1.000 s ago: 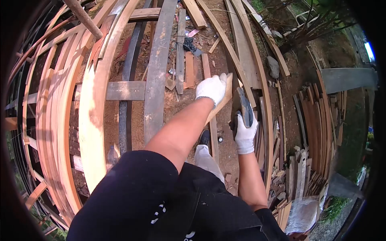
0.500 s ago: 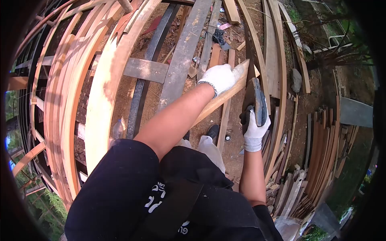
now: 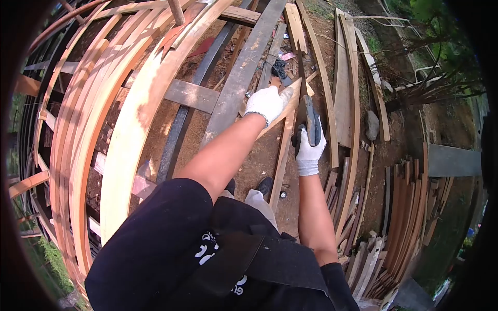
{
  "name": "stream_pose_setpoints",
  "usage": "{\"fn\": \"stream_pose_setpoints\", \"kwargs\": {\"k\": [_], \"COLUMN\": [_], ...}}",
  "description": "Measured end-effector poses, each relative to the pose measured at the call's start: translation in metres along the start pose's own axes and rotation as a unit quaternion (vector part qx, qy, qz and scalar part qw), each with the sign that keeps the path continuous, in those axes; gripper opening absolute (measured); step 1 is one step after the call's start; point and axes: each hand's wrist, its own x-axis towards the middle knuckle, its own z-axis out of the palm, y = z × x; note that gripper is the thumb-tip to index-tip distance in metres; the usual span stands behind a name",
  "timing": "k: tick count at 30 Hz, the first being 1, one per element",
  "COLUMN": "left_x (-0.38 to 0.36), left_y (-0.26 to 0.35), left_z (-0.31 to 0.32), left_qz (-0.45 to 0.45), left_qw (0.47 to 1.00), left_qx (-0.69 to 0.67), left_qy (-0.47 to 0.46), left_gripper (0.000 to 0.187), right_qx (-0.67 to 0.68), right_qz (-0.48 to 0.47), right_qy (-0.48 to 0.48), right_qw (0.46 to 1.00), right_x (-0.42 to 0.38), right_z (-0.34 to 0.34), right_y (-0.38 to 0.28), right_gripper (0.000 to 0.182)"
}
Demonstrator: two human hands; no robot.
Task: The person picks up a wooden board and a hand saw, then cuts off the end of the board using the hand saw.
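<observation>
My left hand [image 3: 265, 105], in a white knit glove, is closed around a pale wooden board [image 3: 293, 94] held at a slant in front of my legs. In my right hand [image 3: 311, 149], also gloved in white with dark patches, is the dark handle of a handsaw [image 3: 313, 122]. Its blade points away from me and crosses the board near the far end. Whether the teeth touch the wood cannot be made out. My fingers on the board are partly hidden by the glove's back.
Long planks [image 3: 127, 150] lie side by side on the left. A grey weathered beam [image 3: 241, 67] runs beside my left hand. Stacked timber [image 3: 407, 217] stands at the right, near a stone [image 3: 372, 125]. My shoes [image 3: 265, 184] are on bare soil.
The view has shifted, and both hands appear further left in it. The saw sits at a different angle, its blade looking shorter. Both hands keep their holds on board and saw.
</observation>
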Motion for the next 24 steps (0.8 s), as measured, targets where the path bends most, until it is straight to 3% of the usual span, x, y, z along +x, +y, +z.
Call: {"fn": "stream_pose_setpoints", "kwargs": {"k": [1,2,3,4,5,7,8,10,11,12,14,15,18,20,22,23,24], "left_x": [0.001,0.018,0.013,-0.002,-0.016,0.007,0.002,-0.009,-0.007,-0.013,-0.021,-0.009,0.011,0.015,0.009,0.007,-0.004], "left_y": [-0.005,-0.021,-0.018,-0.011,-0.008,-0.022,-0.022,-0.02,-0.019,-0.018,-0.018,-0.02,-0.018,-0.015,-0.012,-0.003,0.003], "left_z": [-0.005,0.013,0.0,-0.006,-0.019,0.013,0.013,0.005,0.007,0.001,-0.007,0.005,0.029,0.035,0.029,0.024,0.008], "left_qz": [0.004,0.029,0.021,-0.017,-0.031,-0.007,-0.01,-0.035,-0.048,-0.065,-0.069,-0.079,-0.079,-0.114,-0.129,-0.132,-0.11], "left_qw": [1.0,0.999,1.0,0.998,0.997,0.994,0.99,0.991,0.99,0.99,0.988,0.986,0.981,0.968,0.965,0.963,0.972], "left_qx": [-0.01,-0.003,-0.011,-0.016,-0.047,-0.054,-0.073,-0.067,-0.07,-0.084,-0.123,-0.127,-0.101,-0.075,-0.034,0.0,-0.064], "left_qy": [-0.008,0.036,0.003,0.058,0.049,0.097,0.118,0.111,0.113,0.088,0.065,0.072,0.146,0.211,0.226,0.234,0.198], "left_gripper": [0.074,0.068,0.066,0.068,0.069,0.062,0.061,0.061,0.062,0.064,0.065,0.065,0.066,0.058,0.056,0.054,0.051], "right_qx": [-0.017,0.051,0.11,0.119,0.128,0.071,0.047,0.025,-0.043,0.012,-0.043,0.007,0.056,0.04,0.021,0.015,-0.048], "right_qz": [-0.02,0.053,0.151,0.127,0.102,0.067,0.005,-0.01,-0.012,0.043,-0.008,0.001,0.023,-0.005,0.049,0.001,-0.053], "right_qy": [-0.005,-0.01,-0.031,-0.048,-0.066,-0.057,-0.09,-0.079,-0.126,-0.11,-0.149,-0.14,-0.128,-0.141,-0.148,-0.142,-0.129], "right_qw": [1.0,0.997,0.982,0.984,0.984,0.994,0.995,0.997,0.991,0.993,0.988,0.99,0.99,0.989,0.988,0.99,0.989], "right_x": [0.003,0.004,0.004,0.008,0.011,0.015,0.028,0.025,0.033,0.025,0.032,0.031,0.029,0.035,0.03,0.031,0.025], "right_z": [0.002,0.008,0.008,0.005,0.001,0.0,-0.01,-0.011,-0.018,-0.012,-0.015,-0.012,-0.01,-0.019,-0.012,-0.014,-0.013], "right_y": [-0.008,-0.009,-0.03,-0.009,0.013,-0.002,0.028,0.023,0.032,0.014,0.023,0.017,0.009,0.019,0.004,0.012,0.003], "right_gripper": [0.061,0.058,0.056,0.052,0.048,0.044,0.043,0.04,0.034,0.031,0.03,0.031,0.034,0.038,0.042,0.044,0.045]}}
